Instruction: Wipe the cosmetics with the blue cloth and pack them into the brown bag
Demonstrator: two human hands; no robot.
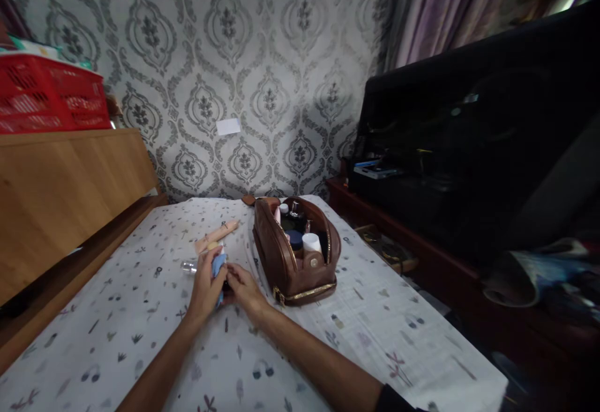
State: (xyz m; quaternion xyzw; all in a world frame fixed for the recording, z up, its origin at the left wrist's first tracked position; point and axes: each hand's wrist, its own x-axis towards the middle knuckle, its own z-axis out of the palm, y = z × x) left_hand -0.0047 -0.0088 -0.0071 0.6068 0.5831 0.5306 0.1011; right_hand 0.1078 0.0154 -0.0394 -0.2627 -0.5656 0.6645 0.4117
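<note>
My left hand (205, 290) is closed around a small light-blue item (219, 264), perhaps a cloth or packet; its kind is unclear. My right hand (247, 288) meets it from the right with fingers pinched together. Something dark shows between the hands, mostly hidden by the fingers. Just beyond my left hand lie a peach-coloured tube (222, 232) and a clear, silver-topped bottle (189, 266). To the right of my hands stands a brown leather toiletry bag (272, 256), unzipped. Inside it are a white-capped container (311, 242), a dark blue round lid (294, 238) and several small bottles.
A white patterned sheet (140, 337) covers the surface under my hands. At the left is a wooden headboard (70, 193) with a red plastic basket (51, 93) on top. A dark red ledge and a large black panel (445, 137) border the right side. Patterned wallpaper covers the back wall.
</note>
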